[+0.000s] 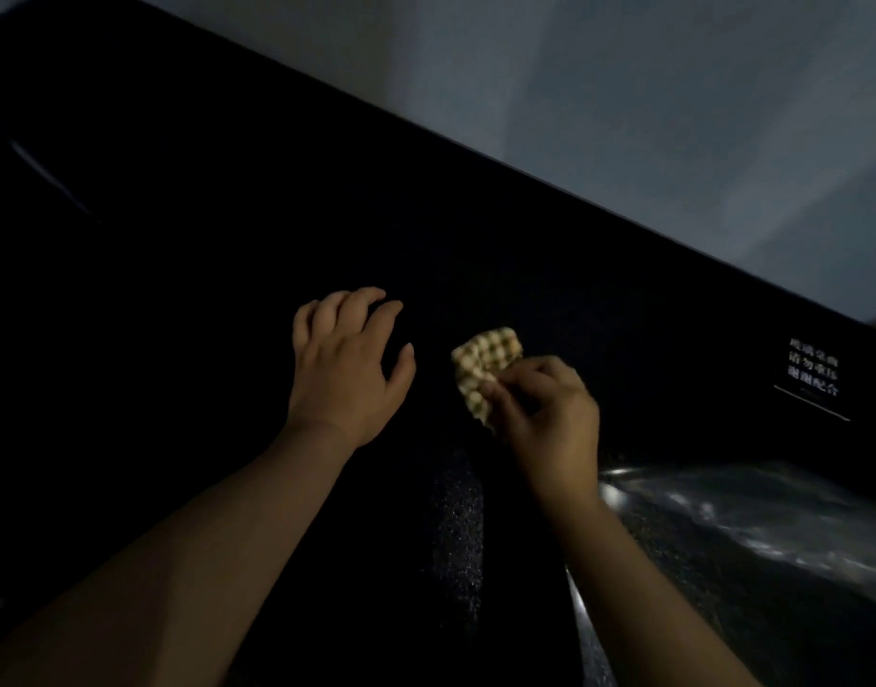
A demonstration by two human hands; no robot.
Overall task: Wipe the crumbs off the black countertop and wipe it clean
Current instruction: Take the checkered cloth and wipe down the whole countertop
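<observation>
The black countertop (228,240) fills most of the dim view. A small checked cream-and-tan cloth (483,361) lies near the middle, and my right hand (545,414) pinches its near edge with curled fingers and thumb. My left hand (349,369) hovers or rests just left of the cloth, fingers spread and slightly bent, holding nothing. A faint band of pale specks (458,533) shows on the counter between my forearms; I cannot tell whether they are crumbs or a glint.
A small sign with white characters (813,374) sits on the counter at the right. A shiny, wet-looking or reflective patch (753,518) lies at the lower right. The counter's far edge (525,173) runs diagonally against a pale grey floor or wall.
</observation>
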